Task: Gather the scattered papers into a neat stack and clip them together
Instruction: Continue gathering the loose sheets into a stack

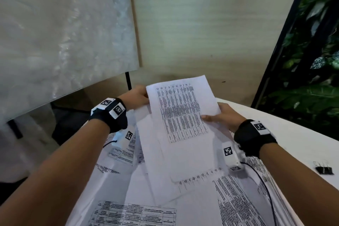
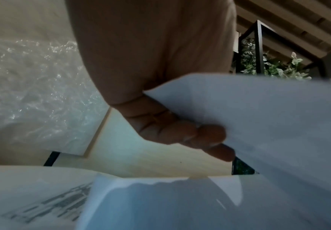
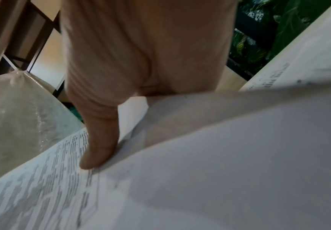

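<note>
Table, white, runs from the lower centre out to the right edge in the head view, most of its near part buried under loose papers printed with tables and text blocks, overlapping at odd angles. Behind it, a pale wall, a large sheet of bubble wrap hanging at left, and a black-framed panel of green foliage at right. Raised above the scatter, a held bundle of sheets, tilted, top page showing a dense printed table; several blank-looking sheets fan out beneath it toward the viewer. Left hand grips the bundle's far left edge; the left wrist view shows fingers curled under the paper, pinching it. Right hand holds the right edge, thumb pressed flat on the printed face, remaining fingers hidden under the sheets. Both wrists carry black straps with white marker-tagged camera units; a thin black cable trails from the right one across the papers. Black binder clip lies on bare tabletop at far right, well apart from both hands and just beyond the paper spread.
</note>
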Action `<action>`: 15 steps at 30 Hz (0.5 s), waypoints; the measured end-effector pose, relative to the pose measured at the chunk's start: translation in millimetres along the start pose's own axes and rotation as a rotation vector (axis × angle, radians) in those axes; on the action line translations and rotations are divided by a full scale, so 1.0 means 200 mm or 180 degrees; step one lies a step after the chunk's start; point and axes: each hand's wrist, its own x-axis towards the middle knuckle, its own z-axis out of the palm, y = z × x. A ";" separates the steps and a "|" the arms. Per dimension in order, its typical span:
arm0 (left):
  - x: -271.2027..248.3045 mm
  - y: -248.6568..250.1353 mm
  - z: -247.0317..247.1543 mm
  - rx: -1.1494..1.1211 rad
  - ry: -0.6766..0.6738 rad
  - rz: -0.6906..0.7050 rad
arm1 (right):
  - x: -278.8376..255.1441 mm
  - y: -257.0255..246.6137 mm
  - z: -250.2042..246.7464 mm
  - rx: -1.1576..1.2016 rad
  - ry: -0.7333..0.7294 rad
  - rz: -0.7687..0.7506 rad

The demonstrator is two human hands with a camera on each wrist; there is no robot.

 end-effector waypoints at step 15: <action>-0.14 -0.02 0.22 -0.2155 0.0564 -0.0910 | -0.07 0.01 0.05 0.0323 0.0897 -0.0313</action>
